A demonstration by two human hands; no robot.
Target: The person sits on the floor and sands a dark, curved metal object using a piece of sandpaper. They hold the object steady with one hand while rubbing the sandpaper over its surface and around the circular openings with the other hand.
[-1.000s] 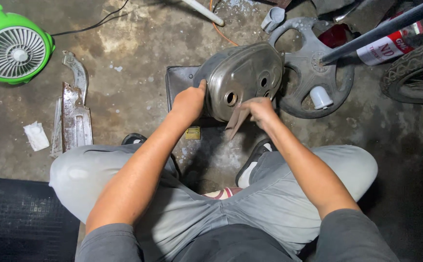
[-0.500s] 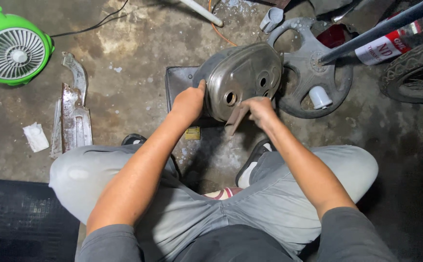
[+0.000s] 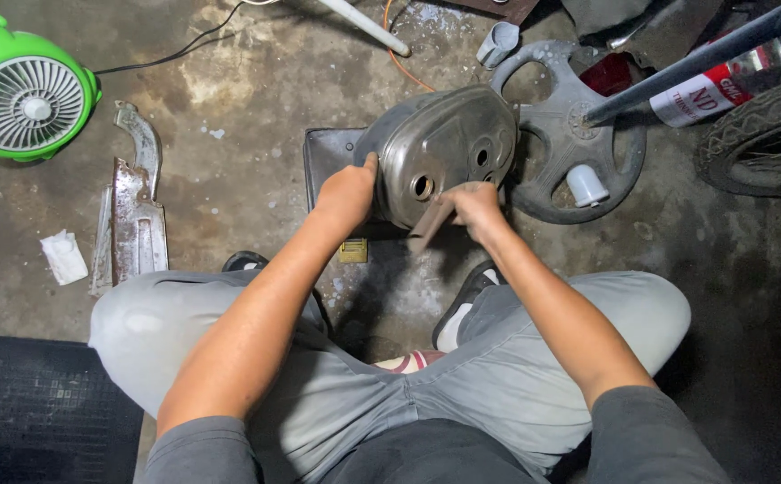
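At the far left a green fan (image 3: 25, 97) lies on the concrete floor (image 3: 229, 134), with a rusty metal bracket (image 3: 132, 215) and a crumpled white scrap (image 3: 64, 256) near it. The left hand (image 3: 347, 191) presses against the left edge of a grey metal tank (image 3: 444, 143), fingers together on its rim. The tank rests tilted on a dark tray (image 3: 326, 161) ahead of the knees. The right hand (image 3: 473, 204) has its fingers clamped on a brown flat piece (image 3: 430, 224) held to the tank's lower face. Just right sits a grey wheel cover (image 3: 578, 134), then a tyre (image 3: 758, 134).
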